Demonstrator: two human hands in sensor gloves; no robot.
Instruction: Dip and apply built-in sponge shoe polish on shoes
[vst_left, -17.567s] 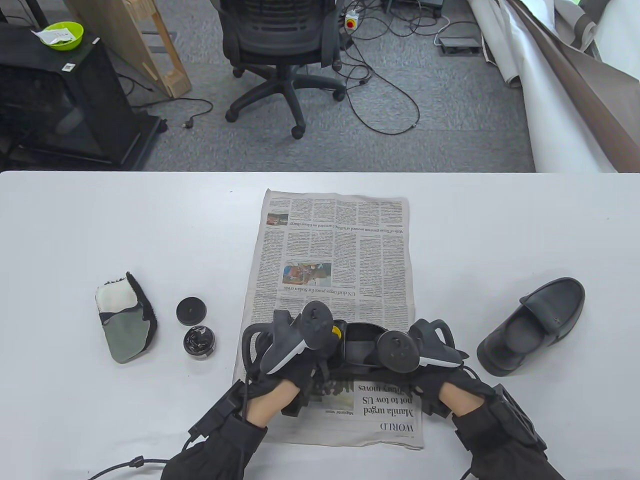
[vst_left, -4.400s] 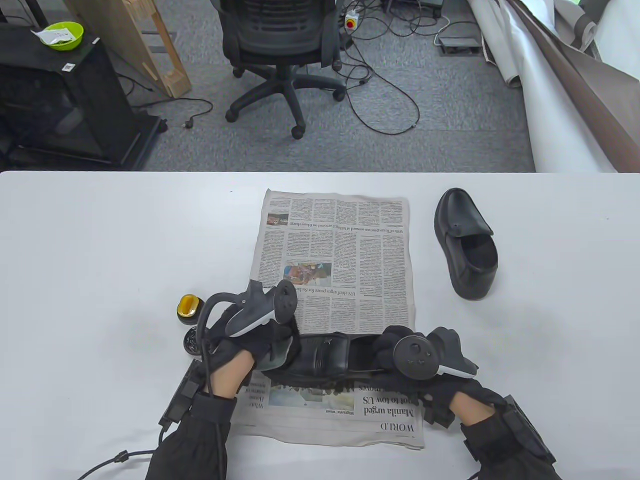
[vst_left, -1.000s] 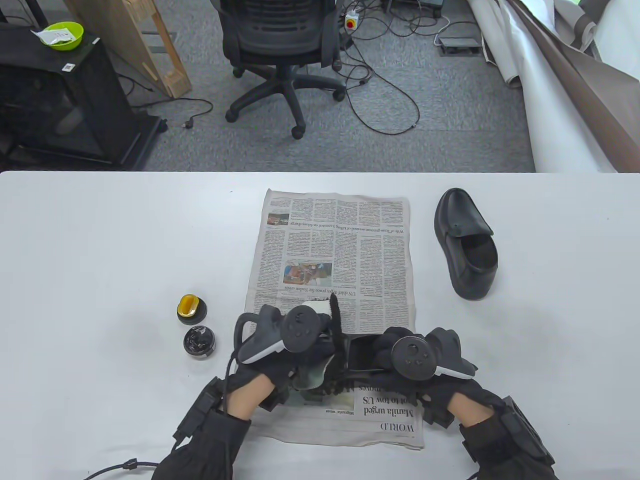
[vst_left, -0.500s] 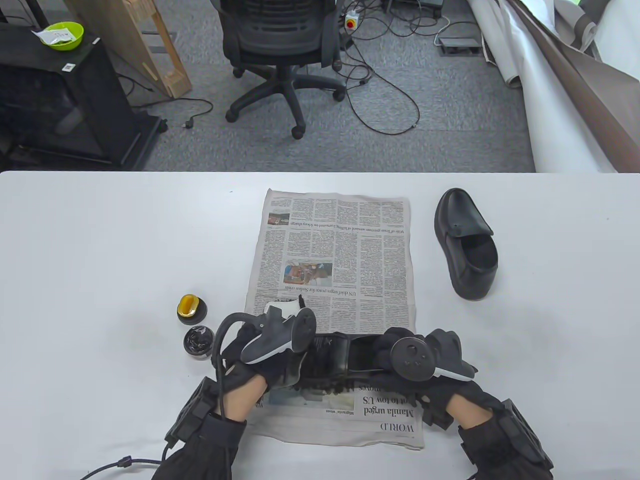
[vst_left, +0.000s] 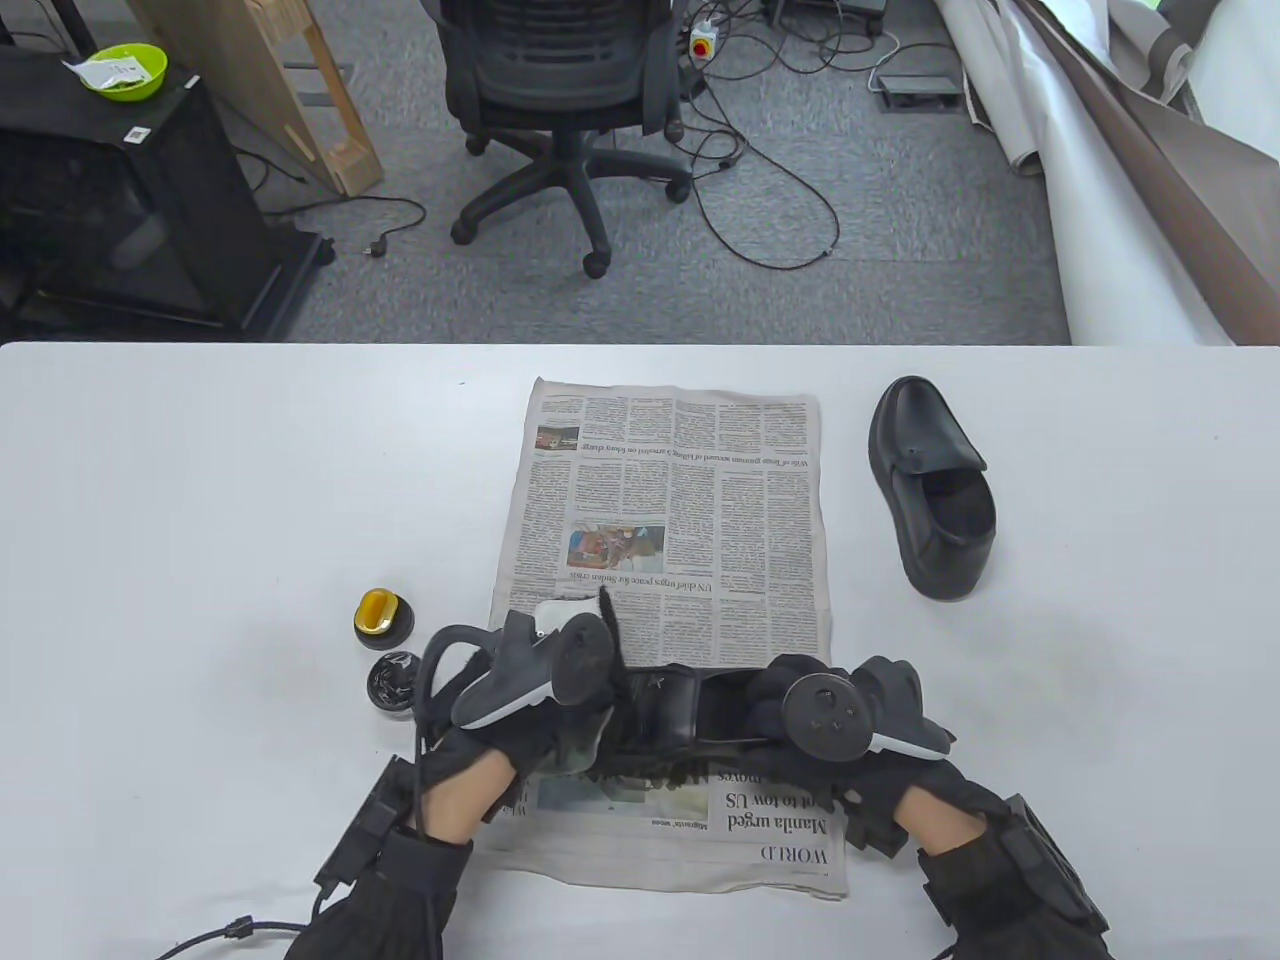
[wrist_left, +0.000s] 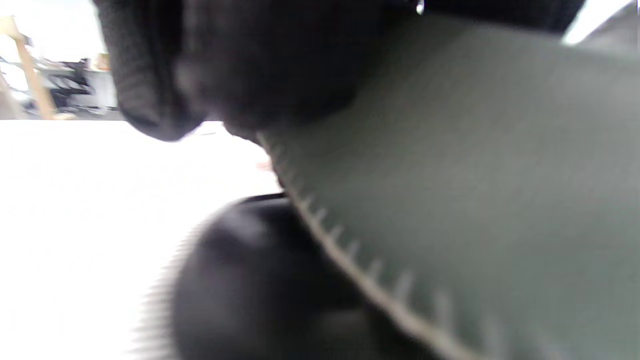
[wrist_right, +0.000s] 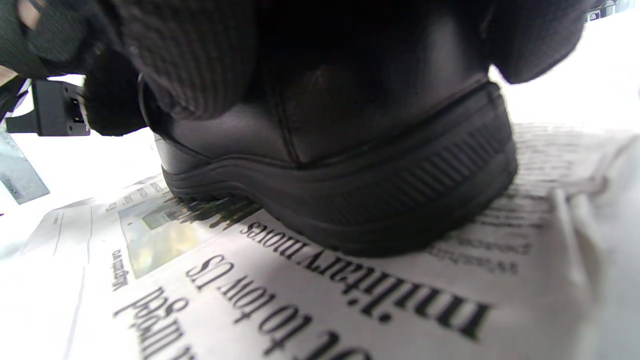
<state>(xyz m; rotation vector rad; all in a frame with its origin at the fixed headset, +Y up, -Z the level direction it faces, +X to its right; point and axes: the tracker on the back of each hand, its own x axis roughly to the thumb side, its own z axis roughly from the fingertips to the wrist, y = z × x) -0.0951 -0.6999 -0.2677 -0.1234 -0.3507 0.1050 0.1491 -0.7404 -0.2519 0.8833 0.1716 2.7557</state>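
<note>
A black shoe (vst_left: 665, 705) lies on the newspaper (vst_left: 670, 520) near the table's front edge — the right hand (vst_left: 830, 735) grips its heel, fingers curled over the back. The left hand (vst_left: 520, 715) presses a grey-green polishing mitt (wrist_left: 475, 175) against the toe; its grip cannot be told.

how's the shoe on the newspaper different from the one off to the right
The shoe on the newspaper lies crosswise near the table's front edge; the other shoe stands alone on bare table, toe pointing away. The first is held by the right hand at its heel while the left hand works a mitt over its toe; the other is untouched. Both are black slip-ons.
</note>
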